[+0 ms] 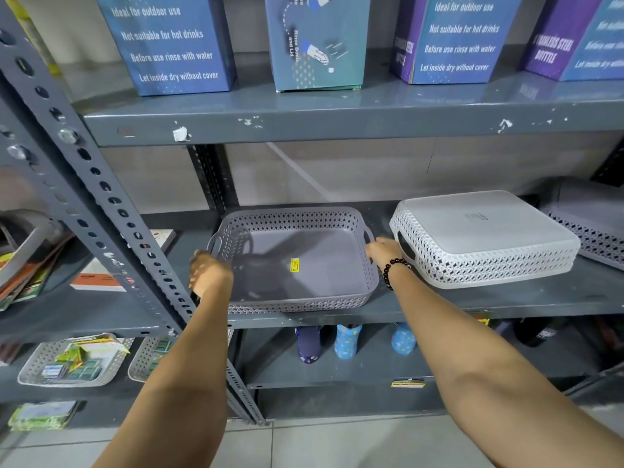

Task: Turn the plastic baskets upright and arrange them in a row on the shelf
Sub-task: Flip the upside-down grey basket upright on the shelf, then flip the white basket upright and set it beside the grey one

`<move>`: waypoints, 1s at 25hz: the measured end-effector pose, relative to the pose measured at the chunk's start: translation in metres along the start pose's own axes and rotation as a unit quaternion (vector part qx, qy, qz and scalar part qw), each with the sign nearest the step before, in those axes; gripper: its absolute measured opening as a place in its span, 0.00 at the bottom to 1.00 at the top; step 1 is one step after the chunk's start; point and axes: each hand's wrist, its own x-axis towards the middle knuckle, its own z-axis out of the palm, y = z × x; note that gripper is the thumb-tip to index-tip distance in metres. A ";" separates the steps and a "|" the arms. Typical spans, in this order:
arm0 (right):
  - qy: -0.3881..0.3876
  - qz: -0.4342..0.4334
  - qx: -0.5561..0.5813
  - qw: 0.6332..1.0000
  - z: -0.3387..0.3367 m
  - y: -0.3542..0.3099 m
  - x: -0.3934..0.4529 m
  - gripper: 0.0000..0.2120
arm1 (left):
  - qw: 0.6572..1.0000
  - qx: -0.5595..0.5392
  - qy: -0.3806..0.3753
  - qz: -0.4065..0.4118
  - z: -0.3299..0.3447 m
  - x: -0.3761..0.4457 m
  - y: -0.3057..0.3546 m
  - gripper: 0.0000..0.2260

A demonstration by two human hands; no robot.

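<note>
Grey lattice basket [297, 261] upright at the shelf [506, 298] front edge, left end. Left hand [210, 273] blurred at its left rim, grip unclear; right hand [383, 251] grips its right handle. White lattice basket [486, 238] upside down just beside it on the right.

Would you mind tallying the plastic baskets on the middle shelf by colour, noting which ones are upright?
Grey basket, upright, a hand at each side: 1
White basket, upside down: 1
Grey basket at the right edge, upside down and partly out of frame: 1
Total: 3
</note>
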 end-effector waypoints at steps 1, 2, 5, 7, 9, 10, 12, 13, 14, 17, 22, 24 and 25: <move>0.006 -0.011 0.000 1.000 -0.001 -0.001 -0.002 0.10 | 1.000 0.012 0.013 0.018 0.002 0.003 0.000 0.19; 0.010 -0.028 -0.002 1.000 -0.002 -0.002 -0.007 0.06 | 0.998 0.028 0.030 0.046 0.004 0.003 0.001 0.21; 0.043 -0.075 -0.019 0.996 -0.006 -0.006 -0.018 0.21 | 0.984 0.056 0.057 0.162 0.021 -0.002 0.014 0.22; 0.070 -0.115 -0.041 0.990 -0.010 -0.008 -0.023 0.25 | 0.974 0.047 0.048 0.215 0.036 -0.014 0.031 0.21; 0.094 -0.148 -0.069 0.982 -0.021 -0.007 -0.026 0.24 | 0.967 0.035 0.018 0.253 0.052 -0.035 0.054 0.23; 0.100 -0.166 -0.084 0.977 -0.027 -0.006 -0.028 0.24 | 0.961 0.029 0.004 0.273 0.060 -0.046 0.064 0.23; 0.123 -0.195 -0.112 0.967 -0.048 0.000 -0.028 0.22 | 0.945 0.020 -0.023 0.326 0.080 -0.071 0.089 0.24; 0.135 -0.203 -0.123 0.962 -0.058 0.003 -0.027 0.22 | 0.937 0.017 -0.035 0.346 0.089 -0.082 0.101 0.25; 0.148 -0.204 -0.130 0.959 -0.072 0.006 -0.025 0.22 | 0.931 0.007 -0.046 0.363 0.099 -0.095 0.115 0.25; 0.175 -0.190 -0.136 0.957 -0.117 0.021 -0.013 0.23 | 0.914 -0.028 -0.071 0.399 0.128 -0.136 0.158 0.25; 0.198 -0.159 -0.176 0.951 -0.196 0.051 0.022 0.23 | 0.914 -0.055 -0.114 0.386 0.182 -0.183 0.217 0.26; 0.198 -0.160 -0.201 0.946 -0.228 0.061 0.043 0.23 | 0.930 -0.056 -0.135 0.336 0.203 -0.195 0.236 0.27; 0.198 -0.158 -0.214 0.943 -0.244 0.064 0.054 0.23 | 0.940 -0.055 -0.149 0.303 0.212 -0.200 0.245 0.28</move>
